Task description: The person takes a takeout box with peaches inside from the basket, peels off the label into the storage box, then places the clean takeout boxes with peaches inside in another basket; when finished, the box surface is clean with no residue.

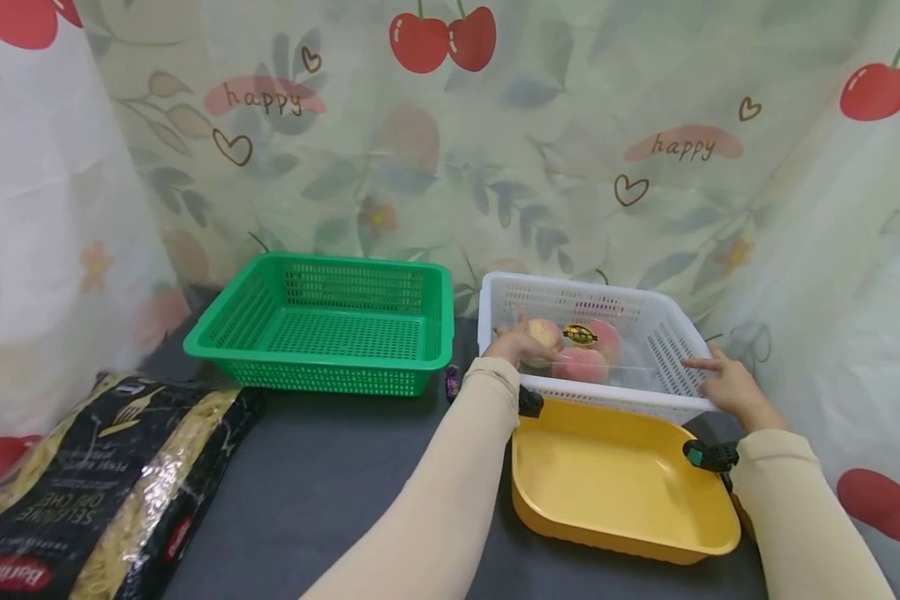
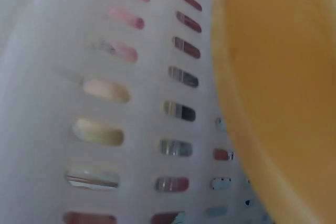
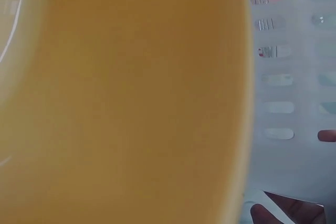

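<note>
A white slotted basket (image 1: pixel 667 325) stands at the right, holding several peaches (image 1: pixel 581 365) in clear plastic with a black-and-yellow label (image 1: pixel 580 334). My left hand (image 1: pixel 521 343) reaches inside and grips the pack's left end, around a pale yellow peach (image 1: pixel 543 333). At the basket's right rim my right hand (image 1: pixel 735 392) grips the edge, its index finger pointing inward over the wall. Fingertips (image 3: pixel 264 214) show beneath the white corner in the right wrist view. Through the slots the left wrist view shows bits of pink and pale fruit, but the left hand is out of its sight.
A yellow tub (image 1: pixel 622 483) sits under both wrists, in front of the white basket. To the left stands a green basket (image 1: pixel 345 375), with a small purple wrapper (image 1: pixel 452 383) beside it. A bag of pasta (image 1: pixel 105 483) lies at the front left. Printed curtains hang behind.
</note>
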The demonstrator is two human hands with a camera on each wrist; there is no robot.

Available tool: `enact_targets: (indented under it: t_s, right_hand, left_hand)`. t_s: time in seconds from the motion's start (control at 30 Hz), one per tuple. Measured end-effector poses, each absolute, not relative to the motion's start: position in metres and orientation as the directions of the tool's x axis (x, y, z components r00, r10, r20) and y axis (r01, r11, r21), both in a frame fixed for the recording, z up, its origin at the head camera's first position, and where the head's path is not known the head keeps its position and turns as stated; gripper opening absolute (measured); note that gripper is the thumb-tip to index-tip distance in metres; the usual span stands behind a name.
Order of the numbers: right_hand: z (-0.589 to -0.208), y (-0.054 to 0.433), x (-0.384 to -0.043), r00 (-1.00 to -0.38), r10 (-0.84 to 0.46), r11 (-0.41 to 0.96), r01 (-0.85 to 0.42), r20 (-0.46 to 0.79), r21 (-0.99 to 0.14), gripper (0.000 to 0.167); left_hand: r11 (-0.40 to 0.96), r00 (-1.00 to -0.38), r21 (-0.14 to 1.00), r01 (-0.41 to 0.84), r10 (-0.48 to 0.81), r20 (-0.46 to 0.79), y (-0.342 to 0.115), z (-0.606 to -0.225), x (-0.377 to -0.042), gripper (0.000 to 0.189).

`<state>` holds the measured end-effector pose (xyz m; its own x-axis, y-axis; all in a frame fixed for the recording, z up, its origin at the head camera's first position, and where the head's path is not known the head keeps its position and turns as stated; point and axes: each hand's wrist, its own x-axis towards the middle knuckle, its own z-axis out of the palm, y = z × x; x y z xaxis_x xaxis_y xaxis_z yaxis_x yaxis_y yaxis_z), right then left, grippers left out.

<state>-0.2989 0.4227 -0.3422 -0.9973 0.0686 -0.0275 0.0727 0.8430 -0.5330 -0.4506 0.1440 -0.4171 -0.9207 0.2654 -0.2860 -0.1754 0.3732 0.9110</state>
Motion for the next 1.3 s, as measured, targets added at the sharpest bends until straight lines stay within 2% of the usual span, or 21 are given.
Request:
enact_targets:
  t_s: [0.2,0.3,0.47,0.63,0.9,1.03,1.3]
  right_hand:
    - [-0.343,0.422,-0.298,-0.997,0.068,0.838,0.068,-0.020,-0.542,0.051]
    - [-0.343,0.422,-0.297,-0.997,0.072,0.843,0.064,-0.006,-0.535,0.051]
    - [-0.342,0.425,-0.297,-0.996,0.084,0.846,0.070,0.002,-0.528,0.051]
    - [-0.343,0.426,-0.300,-0.996,0.087,0.847,0.072,0.003,-0.526,0.050]
    - [-0.341,0.425,-0.299,-0.996,0.084,0.844,0.069,0.004,-0.533,0.051]
    - [-0.345,0.424,-0.299,-0.997,0.083,0.839,0.073,-0.007,-0.539,0.050]
    - [-0.345,0.424,-0.298,-0.997,0.072,0.844,0.058,0.004,-0.534,0.049]
  left_hand:
    - [0.400,-0.907,0.893,-0.205,0.265,-0.327,0.149,-0.426,-0.467,0.119]
    - [0.369,-0.909,0.905,-0.212,0.265,-0.321,0.149,-0.424,-0.468,0.111]
    - [0.280,-0.911,0.938,-0.202,0.298,-0.285,0.142,-0.403,-0.446,0.101]
    - [0.226,-0.913,0.944,-0.240,0.278,-0.299,0.131,-0.368,-0.410,0.087]
    - [0.122,-0.921,0.954,-0.276,0.251,-0.298,0.123,-0.338,-0.372,0.070]
    - [0.094,-0.932,0.962,-0.255,0.242,-0.270,0.122,-0.337,-0.369,0.068]
    - [-0.003,-0.920,0.957,-0.290,0.277,-0.278,0.123,-0.330,-0.363,0.066]
